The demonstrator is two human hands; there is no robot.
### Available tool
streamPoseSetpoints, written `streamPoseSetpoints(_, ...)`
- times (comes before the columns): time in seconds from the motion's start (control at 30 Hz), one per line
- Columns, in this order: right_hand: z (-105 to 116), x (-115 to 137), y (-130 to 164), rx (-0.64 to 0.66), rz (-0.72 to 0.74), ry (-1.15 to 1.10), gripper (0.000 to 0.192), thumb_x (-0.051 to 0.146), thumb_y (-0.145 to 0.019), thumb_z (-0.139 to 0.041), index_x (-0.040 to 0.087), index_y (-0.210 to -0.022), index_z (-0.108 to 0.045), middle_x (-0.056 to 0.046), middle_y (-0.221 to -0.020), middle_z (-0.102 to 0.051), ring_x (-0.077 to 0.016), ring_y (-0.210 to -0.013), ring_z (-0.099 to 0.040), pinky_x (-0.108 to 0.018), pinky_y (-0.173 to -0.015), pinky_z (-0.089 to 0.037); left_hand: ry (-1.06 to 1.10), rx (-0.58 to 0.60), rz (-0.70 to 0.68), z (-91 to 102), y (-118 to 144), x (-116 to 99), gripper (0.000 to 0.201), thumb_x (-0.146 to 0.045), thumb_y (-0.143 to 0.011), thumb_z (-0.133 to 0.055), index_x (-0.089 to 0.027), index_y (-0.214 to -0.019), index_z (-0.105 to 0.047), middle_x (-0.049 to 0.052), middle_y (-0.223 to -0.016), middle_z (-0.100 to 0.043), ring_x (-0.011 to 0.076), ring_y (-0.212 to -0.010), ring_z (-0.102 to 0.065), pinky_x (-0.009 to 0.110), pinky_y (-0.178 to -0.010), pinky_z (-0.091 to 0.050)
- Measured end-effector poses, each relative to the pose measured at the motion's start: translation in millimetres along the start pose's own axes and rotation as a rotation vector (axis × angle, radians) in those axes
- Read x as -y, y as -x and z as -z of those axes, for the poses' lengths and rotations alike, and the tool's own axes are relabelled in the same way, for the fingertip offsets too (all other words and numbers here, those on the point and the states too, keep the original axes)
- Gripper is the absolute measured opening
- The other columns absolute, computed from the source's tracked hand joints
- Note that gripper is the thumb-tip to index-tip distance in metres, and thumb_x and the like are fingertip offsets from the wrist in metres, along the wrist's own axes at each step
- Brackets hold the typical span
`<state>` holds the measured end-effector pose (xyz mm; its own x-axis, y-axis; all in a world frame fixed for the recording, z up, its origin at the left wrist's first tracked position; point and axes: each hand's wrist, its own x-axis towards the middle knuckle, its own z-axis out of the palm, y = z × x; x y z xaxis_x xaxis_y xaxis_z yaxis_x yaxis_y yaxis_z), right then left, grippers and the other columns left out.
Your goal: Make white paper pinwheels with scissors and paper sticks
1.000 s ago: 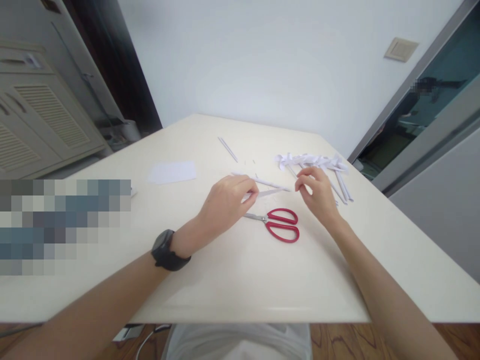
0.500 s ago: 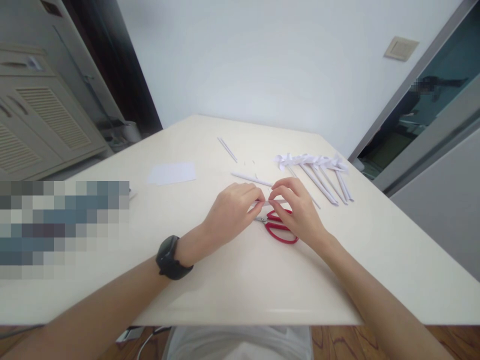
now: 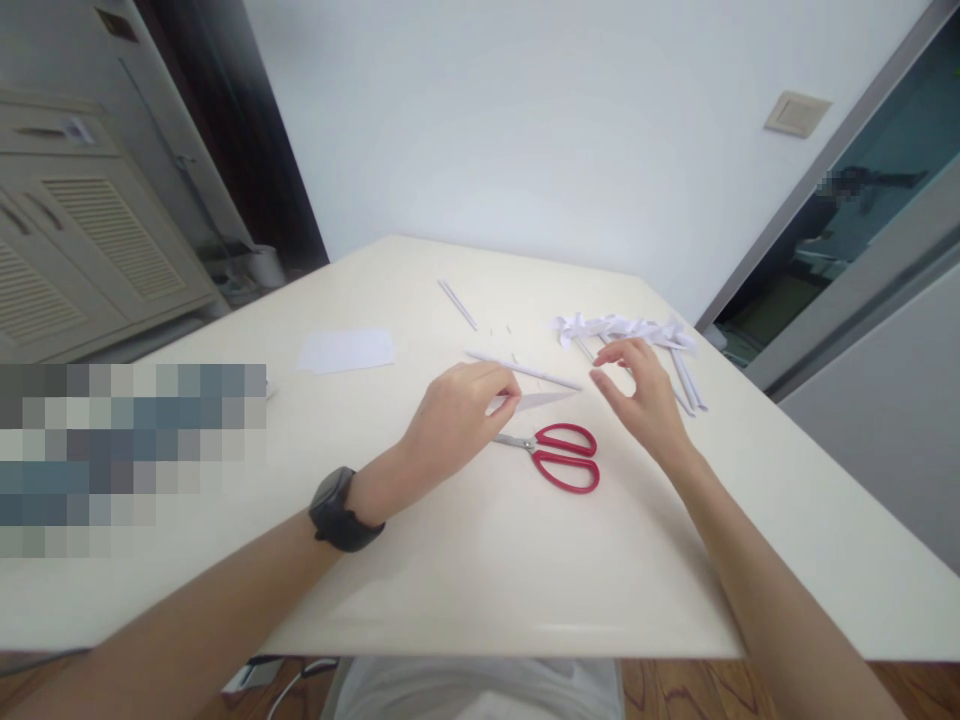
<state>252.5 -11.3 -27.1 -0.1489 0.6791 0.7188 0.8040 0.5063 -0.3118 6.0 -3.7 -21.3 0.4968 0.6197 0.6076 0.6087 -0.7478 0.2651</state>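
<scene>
L hand (image 3: 456,418) pinching tapered paper strip (image 3: 544,400) at one end, fingers closed on it, strip just above surface (image 3: 465,560). R hand (image 3: 643,398) open, fingers spread, holding nothing, near strip tip. Red scissors (image 3: 559,456) lying just below strip. Paper pinwheels (image 3: 630,335) beyond R hand.

No readable text, no labels — none legible
</scene>
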Motion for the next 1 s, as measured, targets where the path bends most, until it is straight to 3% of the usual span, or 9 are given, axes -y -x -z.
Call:
streamPoseSetpoints(0.1, -8.7, 38.1, 4.0, 0.141, 0.111, -0.111, 0.013, 0.022, -0.083, -0.058, 0.022, -0.095, -0.054, -0.007, -0.102, -0.055, -0.0232, -0.102, -0.051, -0.04, -0.088, -0.043, 0.023, 0.002, -0.021, -2.6, 1.8, -4.7, 0.015, -0.019, -0.085, -0.048, -0.018, -0.078, -0.06, 0.001, -0.081, -0.068, 0.0163, -0.078, -0.06, 0.029, -0.072, -0.043)
streamPoseSetpoints(0.2, -15.5, 57.9, 7.7, 0.185, 0.126, -0.135, 0.007, 0.015, -0.084, -0.053, 0.022, -0.088, -0.054, -0.007, -0.1, -0.055, -0.0221, -0.099, -0.052, -0.038, -0.085, -0.044, 0.05, 0.018, -0.03, -5.2, 3.4, -7.3, 0.015, -0.02, -0.086, -0.048, -0.018, -0.079, -0.061, 0.001, -0.082, -0.068, 0.0159, -0.078, -0.06, 0.029, -0.073, -0.043)
streamPoseSetpoints(0.53, -15.2, 56.9, 9.3, 0.202, 0.158, -0.056, 0.008, 0.013, -0.084, -0.051, 0.021, -0.086, -0.053, -0.008, -0.098, -0.058, -0.0228, -0.093, -0.052, -0.038, -0.08, -0.042, 0.089, 0.027, 0.004, -6.2, 3.0, -6.1, 0.013, -0.019, -0.084, -0.049, -0.018, -0.08, -0.062, 0.001, -0.084, -0.068, 0.0161, -0.079, -0.06, 0.029, -0.074, -0.044)
streamPoseSetpoints(0.8, -3.5, 39.3, 2.4, 0.088, 0.107, -0.03, 0.008, 0.014, -0.085, -0.049, 0.022, -0.086, -0.051, -0.007, -0.095, -0.056, -0.0236, -0.095, -0.052, -0.039, -0.082, -0.042, 0.091, -0.044, 0.083, 11.3, -8.4, 17.4, 0.013, -0.017, -0.079, -0.051, -0.018, -0.078, -0.063, 0.002, -0.083, -0.069, 0.0169, -0.08, -0.062, 0.028, -0.074, -0.045)
streamPoseSetpoints(1.0, -13.4, 55.5, 8.5, 0.139, 0.148, -0.005, 0.016, 0.022, -0.084, -0.056, 0.022, -0.099, -0.053, -0.009, -0.103, -0.056, -0.0252, -0.098, -0.051, -0.04, -0.081, -0.043, 0.094, 0.001, 0.007, -0.9, -1.3, 2.9, 0.015, -0.019, -0.084, -0.049, -0.018, -0.078, -0.063, 0.002, -0.083, -0.068, 0.0164, -0.079, -0.061, 0.028, -0.073, -0.045)
